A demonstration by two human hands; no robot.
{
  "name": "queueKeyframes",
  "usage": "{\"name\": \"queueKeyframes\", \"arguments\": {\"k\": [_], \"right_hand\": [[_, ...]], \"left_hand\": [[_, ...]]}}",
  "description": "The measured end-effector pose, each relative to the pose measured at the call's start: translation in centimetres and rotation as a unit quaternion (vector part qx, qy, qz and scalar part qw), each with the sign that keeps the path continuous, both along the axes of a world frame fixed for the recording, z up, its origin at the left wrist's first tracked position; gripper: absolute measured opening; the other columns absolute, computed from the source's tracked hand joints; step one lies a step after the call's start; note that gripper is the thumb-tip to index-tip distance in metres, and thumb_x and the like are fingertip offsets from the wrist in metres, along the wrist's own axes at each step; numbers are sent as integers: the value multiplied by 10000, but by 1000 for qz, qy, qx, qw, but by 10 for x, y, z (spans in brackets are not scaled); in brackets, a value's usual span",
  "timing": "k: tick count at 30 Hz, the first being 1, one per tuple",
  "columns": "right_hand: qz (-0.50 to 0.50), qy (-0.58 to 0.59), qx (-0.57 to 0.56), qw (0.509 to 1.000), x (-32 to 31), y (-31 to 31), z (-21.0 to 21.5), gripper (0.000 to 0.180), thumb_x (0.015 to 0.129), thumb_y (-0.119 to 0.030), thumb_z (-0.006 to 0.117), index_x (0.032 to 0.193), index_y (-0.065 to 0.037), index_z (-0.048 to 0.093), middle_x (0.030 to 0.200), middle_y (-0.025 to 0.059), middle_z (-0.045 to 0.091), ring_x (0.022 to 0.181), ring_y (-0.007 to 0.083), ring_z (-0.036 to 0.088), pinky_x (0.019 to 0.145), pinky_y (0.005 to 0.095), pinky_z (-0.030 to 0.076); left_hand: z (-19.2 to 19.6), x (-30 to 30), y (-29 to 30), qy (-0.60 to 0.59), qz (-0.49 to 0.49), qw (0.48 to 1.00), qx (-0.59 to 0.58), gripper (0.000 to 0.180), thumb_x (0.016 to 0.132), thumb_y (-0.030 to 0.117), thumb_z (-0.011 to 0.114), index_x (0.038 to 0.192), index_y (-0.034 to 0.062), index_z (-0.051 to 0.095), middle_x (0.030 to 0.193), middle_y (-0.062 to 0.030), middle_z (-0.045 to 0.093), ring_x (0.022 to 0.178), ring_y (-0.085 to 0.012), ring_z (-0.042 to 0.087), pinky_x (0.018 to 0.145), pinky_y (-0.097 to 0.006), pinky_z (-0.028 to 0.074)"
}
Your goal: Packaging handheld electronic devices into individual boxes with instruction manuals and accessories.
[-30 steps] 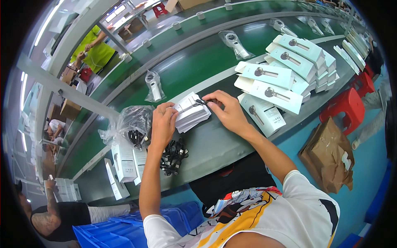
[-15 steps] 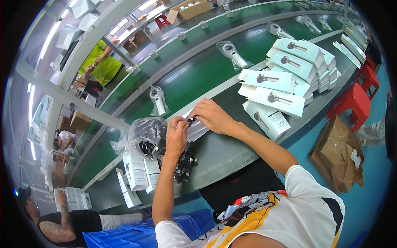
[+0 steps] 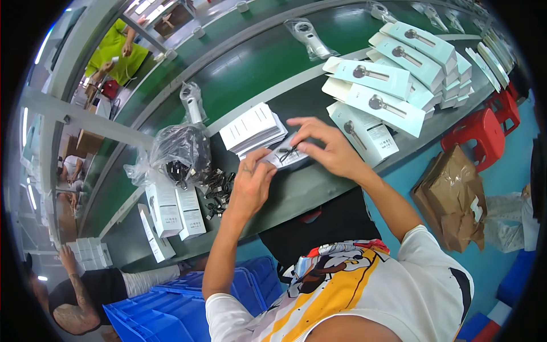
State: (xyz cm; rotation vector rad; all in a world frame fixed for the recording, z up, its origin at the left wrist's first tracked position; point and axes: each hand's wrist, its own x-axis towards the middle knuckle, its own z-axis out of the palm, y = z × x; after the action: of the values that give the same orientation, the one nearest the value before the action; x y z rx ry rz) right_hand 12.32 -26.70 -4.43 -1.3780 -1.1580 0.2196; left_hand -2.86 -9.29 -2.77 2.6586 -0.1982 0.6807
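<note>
A folded white leaflet (image 3: pixel 278 162) with a short black cable (image 3: pixel 289 151) lying on it is between my hands. My left hand (image 3: pixel 252 185) is closed on the leaflet's left end. At the other end my right hand (image 3: pixel 333 147) pinches the cable against the leaflet, its index finger lifted. Just beyond them a stack of white printed leaflets (image 3: pixel 250 126) lies on the dark bench. Left of my left hand is a loose heap of black cables (image 3: pixel 219 191), beside a clear plastic bag (image 3: pixel 181 145) with more cables.
Pale blue open boxes (image 3: pixel 376 80) are piled at right. Several white boxes (image 3: pixel 165 211) stand at left. Bagged white handheld devices (image 3: pixel 310 39) lie on the green conveyor (image 3: pixel 250 74). Red stools (image 3: pixel 476 137), a brown paper bag (image 3: pixel 450 196) and blue crates (image 3: pixel 171 305) surround the bench. Co-workers sit nearby.
My hands have come nearer and right, away from the leaflet stack, which now shows. The leaflet and cable are now together between them. The view has shifted.
</note>
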Motion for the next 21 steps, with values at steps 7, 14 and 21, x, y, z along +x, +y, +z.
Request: {"name": "queueKeyframes", "arguments": {"k": [7,14,21], "right_hand": [[-9,83,-28,996,-18,-2,-17,108,860,-26,598,950,-29,657,1132,71,557,863,112,516,708,244,407],[14,185,-22,982,-14,-7,-43,85,856,-53,597,918,-43,653,1082,46,599,790,131,534,664,239,416],[-57,60,-86,993,-16,-8,-49,88,848,-16,601,925,-37,638,1184,96,579,1010,205,558,875,323,443]], "left_hand": [[-11,-5,-14,28,16,998,-57,118,798,-15,649,888,5,576,1123,-182,560,969,-379,583,802,-440,495],[-17,4,-18,36,-3,996,-79,99,819,-10,634,896,-2,572,1136,-175,561,953,-364,586,776,-435,495],[-30,14,-13,53,15,997,-56,86,818,-4,620,876,2,556,1138,-149,584,1031,-344,559,862,-424,443]]}}
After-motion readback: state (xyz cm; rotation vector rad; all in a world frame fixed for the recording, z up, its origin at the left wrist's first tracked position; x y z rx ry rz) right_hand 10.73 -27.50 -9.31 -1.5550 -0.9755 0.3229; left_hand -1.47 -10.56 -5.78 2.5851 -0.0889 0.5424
